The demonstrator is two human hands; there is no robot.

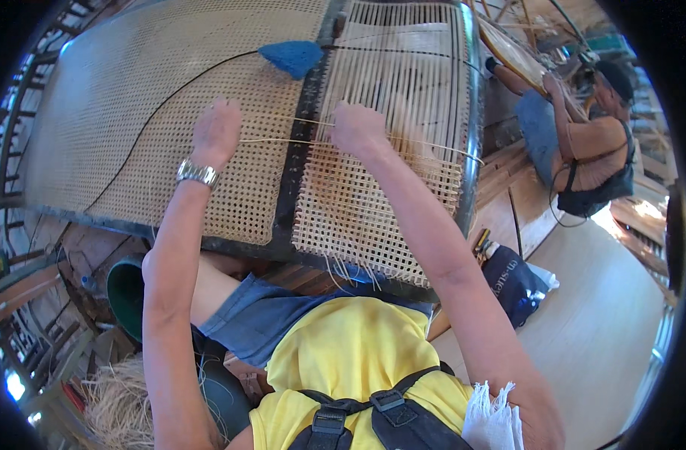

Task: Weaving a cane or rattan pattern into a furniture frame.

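Observation:
My left hand (217,133) is a closed fist over the finished woven cane panel (241,199), gripping a thin cane strand (283,140). A metal watch circles that wrist. To its right, my right hand (358,129) is closed on the strand too, above a partly woven cane panel (358,217). Strands stretch between both hands across the dark frame bar (296,165). Open holes pattern the near part of the right panel, while mostly lengthwise strands show at its far part. My fingertips are largely hidden. Loose cane ends hang at the near edge.
A blue cloth (292,57) and a black cable (144,127) lie across the panels. A dark bag (509,279) sits right of the frame. Lower left are a green bucket (125,296) and loose fibre strands (118,401). Another person (594,142) sits at the right, holding an oval frame.

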